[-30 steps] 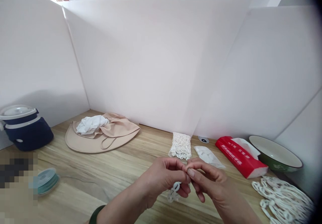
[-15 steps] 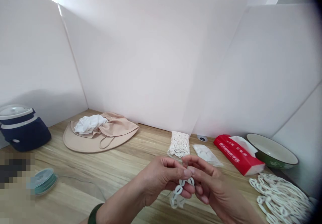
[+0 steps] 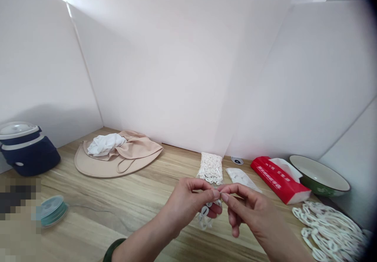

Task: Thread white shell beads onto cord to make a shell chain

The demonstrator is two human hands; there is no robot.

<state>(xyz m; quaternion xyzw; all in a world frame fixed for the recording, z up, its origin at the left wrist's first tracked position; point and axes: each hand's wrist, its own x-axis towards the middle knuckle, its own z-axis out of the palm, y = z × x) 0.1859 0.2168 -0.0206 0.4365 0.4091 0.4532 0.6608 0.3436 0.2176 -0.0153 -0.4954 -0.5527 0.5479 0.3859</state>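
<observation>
My left hand (image 3: 190, 203) and my right hand (image 3: 247, 211) meet thumb to forefinger above the wooden table (image 3: 123, 199), both pinched. A short string of white shell beads (image 3: 206, 215) hangs below my left fingers. What sits in the pinch itself is too small to make out; a thin thread (image 3: 97, 211) runs across the table from the teal spool (image 3: 51, 211) toward my hands. Just behind my hands lies a clear bag of white shells (image 3: 210, 168).
A beige sun hat with white cloth (image 3: 114, 154) lies back left. Far left stands a navy container with a white lid (image 3: 25, 148). To the right are a second small bag (image 3: 243, 178), a red tissue pack (image 3: 278, 179), a green bowl (image 3: 319, 175) and white plastic chain (image 3: 330, 228).
My hands rose slightly and the fingertips drew into a tighter pinch; my right fingers uncurled from under the beads. The bead string swung a little below my left hand.
</observation>
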